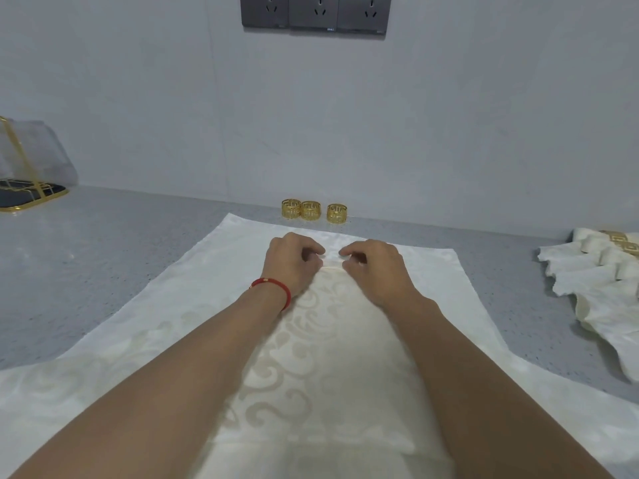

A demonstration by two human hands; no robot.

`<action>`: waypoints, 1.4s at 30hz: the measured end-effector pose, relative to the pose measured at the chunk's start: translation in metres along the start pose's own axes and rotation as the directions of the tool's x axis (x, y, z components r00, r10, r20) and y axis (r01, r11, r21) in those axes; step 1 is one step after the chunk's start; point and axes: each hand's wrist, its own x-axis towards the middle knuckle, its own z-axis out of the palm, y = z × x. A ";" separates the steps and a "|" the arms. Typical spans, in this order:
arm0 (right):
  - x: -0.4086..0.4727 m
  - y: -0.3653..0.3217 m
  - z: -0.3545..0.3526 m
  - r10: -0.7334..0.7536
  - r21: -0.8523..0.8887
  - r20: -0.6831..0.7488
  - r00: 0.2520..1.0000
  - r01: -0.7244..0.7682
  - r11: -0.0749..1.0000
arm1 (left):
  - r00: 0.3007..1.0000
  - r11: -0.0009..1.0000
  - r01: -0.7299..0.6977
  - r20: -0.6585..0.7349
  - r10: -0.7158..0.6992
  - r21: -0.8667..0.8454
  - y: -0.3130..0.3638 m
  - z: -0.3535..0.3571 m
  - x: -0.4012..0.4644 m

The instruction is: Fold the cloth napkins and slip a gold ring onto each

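A large cream damask napkin (179, 305) lies spread flat on the grey counter (103, 243). My left hand (292, 261) and my right hand (375, 266) sit side by side near its far middle, fingers curled, each pinching a small raised pleat of the cloth between them. A red cord bracelet circles my left wrist. Three gold rings (313, 210) stand in a row against the wall just beyond the napkin's far edge. At the far right lies a pleated napkin (594, 288) with a gold ring (622, 244) around it.
A gold-framed rack with a dark base (31, 191) stands at the far left by the wall. A grey triple socket panel (315, 12) is mounted on the wall above. Bare counter shows on both sides of the napkin.
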 end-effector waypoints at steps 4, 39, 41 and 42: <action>0.004 0.003 -0.005 -0.016 -0.145 0.041 0.999 0.022 0.989 | 0.997 0.974 -0.076 0.048 0.067 0.214 -0.002 0.003 0.003; -0.036 -0.009 -0.039 -0.283 -0.455 0.271 0.920 0.382 0.805 | 0.855 0.667 -0.503 0.430 0.291 0.549 0.025 -0.040 -0.030; -0.045 -0.005 -0.036 -0.230 -0.258 0.151 0.961 0.263 0.930 | 0.927 0.869 -0.333 0.293 0.233 0.365 0.016 -0.038 -0.036; -0.049 -0.004 -0.033 -0.185 -0.137 0.069 0.980 0.193 0.972 | 0.959 0.942 -0.234 0.213 0.184 0.240 0.012 -0.037 -0.039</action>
